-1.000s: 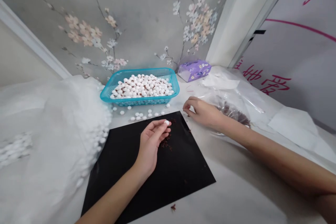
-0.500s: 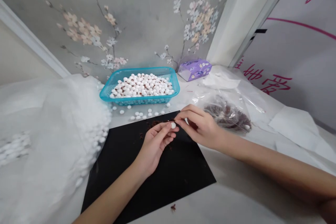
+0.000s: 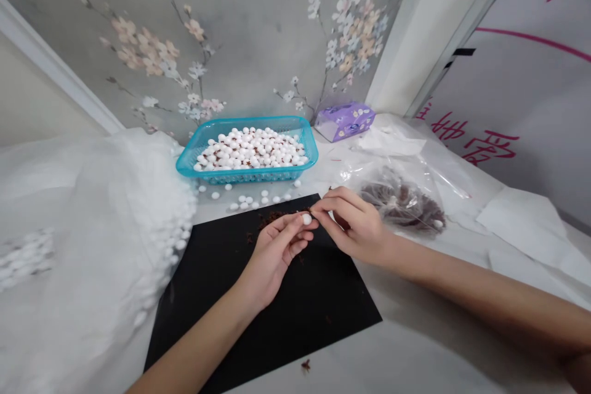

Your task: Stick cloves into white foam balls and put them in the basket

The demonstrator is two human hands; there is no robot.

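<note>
My left hand [image 3: 277, 252] rests above the black sheet [image 3: 314, 314], its thumb and fingers holding a white round bead [image 3: 306, 218]. My right hand [image 3: 355, 225] comes in from the right with its thumb and forefinger pinched together, right next to the bead. Anything between those fingertips is too small to tell. Crumbs of dark reddish-brown dried material [image 3: 270, 218] lie on the sheet's far edge just beyond my left hand. A clear plastic bag [image 3: 401, 203] of the same dark material lies behind my right hand.
A turquoise plastic basket [image 3: 247, 177] heaped with white beads stands beyond the sheet, with several loose beads [image 3: 249, 200] in front of it. White netting [image 3: 92, 228] bulges at left. A purple tissue box [image 3: 346, 121] and white paper [image 3: 521, 221] lie at right.
My right hand has moved left from beside the bag to the bead. My left hand has risen slightly, carrying the bead toward it. Both hands have barely shifted in the last half second.
</note>
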